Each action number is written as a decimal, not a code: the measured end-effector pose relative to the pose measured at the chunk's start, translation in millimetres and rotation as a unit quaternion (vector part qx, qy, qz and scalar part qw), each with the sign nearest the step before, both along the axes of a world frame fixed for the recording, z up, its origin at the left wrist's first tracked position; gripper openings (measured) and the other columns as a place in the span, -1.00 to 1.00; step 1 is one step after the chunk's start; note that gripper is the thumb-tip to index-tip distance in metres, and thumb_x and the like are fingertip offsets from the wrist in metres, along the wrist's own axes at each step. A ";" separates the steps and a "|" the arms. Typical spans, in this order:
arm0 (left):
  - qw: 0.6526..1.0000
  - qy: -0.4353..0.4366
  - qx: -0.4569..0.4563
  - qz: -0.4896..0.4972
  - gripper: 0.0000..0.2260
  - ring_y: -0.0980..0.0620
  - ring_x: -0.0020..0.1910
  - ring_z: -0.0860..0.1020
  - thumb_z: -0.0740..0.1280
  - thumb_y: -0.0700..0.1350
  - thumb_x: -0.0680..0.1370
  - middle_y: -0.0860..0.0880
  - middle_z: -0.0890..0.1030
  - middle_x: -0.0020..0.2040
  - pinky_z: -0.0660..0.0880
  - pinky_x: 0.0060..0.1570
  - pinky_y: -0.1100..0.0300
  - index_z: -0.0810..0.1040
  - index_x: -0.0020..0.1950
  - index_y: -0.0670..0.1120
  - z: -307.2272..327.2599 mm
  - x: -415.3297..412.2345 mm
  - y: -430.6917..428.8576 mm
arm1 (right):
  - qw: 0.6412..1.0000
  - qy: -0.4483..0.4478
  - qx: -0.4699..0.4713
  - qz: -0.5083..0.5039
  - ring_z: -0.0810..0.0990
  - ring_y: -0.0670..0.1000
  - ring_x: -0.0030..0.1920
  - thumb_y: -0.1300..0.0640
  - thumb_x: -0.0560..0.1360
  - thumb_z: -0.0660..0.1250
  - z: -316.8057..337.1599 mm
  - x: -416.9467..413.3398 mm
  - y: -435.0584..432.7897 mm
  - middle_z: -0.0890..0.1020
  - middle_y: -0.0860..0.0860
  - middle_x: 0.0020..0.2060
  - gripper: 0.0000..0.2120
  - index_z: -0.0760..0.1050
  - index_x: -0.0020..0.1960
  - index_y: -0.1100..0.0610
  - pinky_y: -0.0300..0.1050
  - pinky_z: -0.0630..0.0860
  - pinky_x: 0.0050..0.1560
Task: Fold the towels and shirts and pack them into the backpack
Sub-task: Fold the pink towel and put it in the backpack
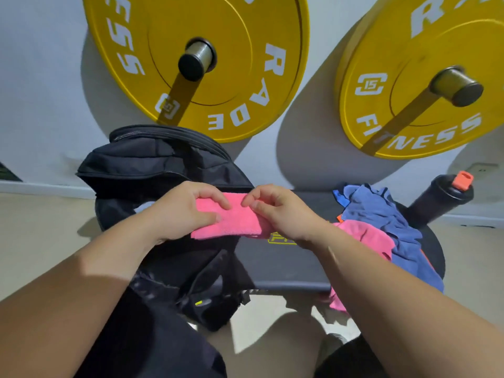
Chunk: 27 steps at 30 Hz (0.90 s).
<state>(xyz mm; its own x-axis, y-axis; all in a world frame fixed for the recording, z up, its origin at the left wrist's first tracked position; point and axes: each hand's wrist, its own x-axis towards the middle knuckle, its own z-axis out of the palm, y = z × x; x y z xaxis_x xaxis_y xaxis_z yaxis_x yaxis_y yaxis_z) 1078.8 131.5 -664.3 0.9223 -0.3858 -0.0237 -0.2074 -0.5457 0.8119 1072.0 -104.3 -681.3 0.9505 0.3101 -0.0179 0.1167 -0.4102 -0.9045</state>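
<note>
- While my left hand (182, 208) pinches the left end of the folded pink towel (231, 218), thumb underneath and fingers curled over the top edge, my right hand (275, 211) is clamped on its right end in the same way.
- I hold the towel as a flat band just above the near left part of the counter (283, 263), a dark padded bench top, at the point where the backpack meets it.
- The black backpack (163, 170) stands at the counter's left end, upright against the wall, its top zip line showing; I cannot tell from here how far it is open.
- A second pink cloth (365, 236) lies crumpled on the right side of the counter, just beyond my right wrist, with part of it hanging over the near edge.
- A blue shirt (387, 214) is heaped at the counter's right end, lying partly over that pink cloth and drooping off the right edge.
- A dark bottle with an orange cap (447, 195) sits past the far right corner.
- Two yellow weight plates (196, 64) hang on pegs on the wall behind.
</note>
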 end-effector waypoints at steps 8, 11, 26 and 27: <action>0.996 -0.001 0.035 0.085 -0.66 0.29 0.10 0.57 0.48 -0.29 0.42 0.26 0.66 0.04 0.41 0.21 0.22 0.70 -0.07 0.18 -0.4 16.0 91.7 | 0.983 -0.057 -0.157 0.077 0.55 -0.08 0.12 0.21 0.55 0.35 19.8 65.0 75.6 0.60 -0.04 0.18 -0.66 0.54 0.32 0.04 -0.25 0.42 0.17; 0.993 0.003 0.053 0.102 -0.68 0.31 0.08 0.57 0.47 -0.30 0.42 0.25 0.66 0.04 0.43 0.16 0.25 0.71 -0.08 0.16 -2.4 26.7 105.5 | 0.958 -0.076 -0.257 0.098 0.44 0.03 0.40 0.23 0.55 0.30 25.6 91.2 80.0 0.47 0.01 0.42 -0.39 0.26 0.55 -0.06 -0.11 0.34 0.41; 0.963 0.192 0.188 0.001 -0.69 0.20 0.09 0.52 0.48 -0.28 0.44 0.21 0.57 0.12 0.42 0.06 0.20 0.71 -0.07 0.18 -78.5 134.5 62.1 | 0.974 -0.062 -0.185 0.114 0.49 0.03 0.34 0.35 0.57 0.20 24.3 142.3 63.5 0.41 0.01 0.47 -0.21 -0.06 0.62 -0.14 -0.20 0.41 0.29; 0.956 0.202 0.211 -0.012 -0.69 0.19 0.06 0.54 0.48 -0.26 0.43 0.20 0.59 0.11 0.44 0.04 0.20 0.71 -0.07 0.19 -91.1 137.4 62.4 | 0.975 -0.060 -0.176 0.118 0.52 0.02 0.30 0.35 0.57 0.20 20.9 139.1 60.3 0.41 -0.02 0.47 -0.20 -0.06 0.61 -0.16 -0.19 0.43 0.29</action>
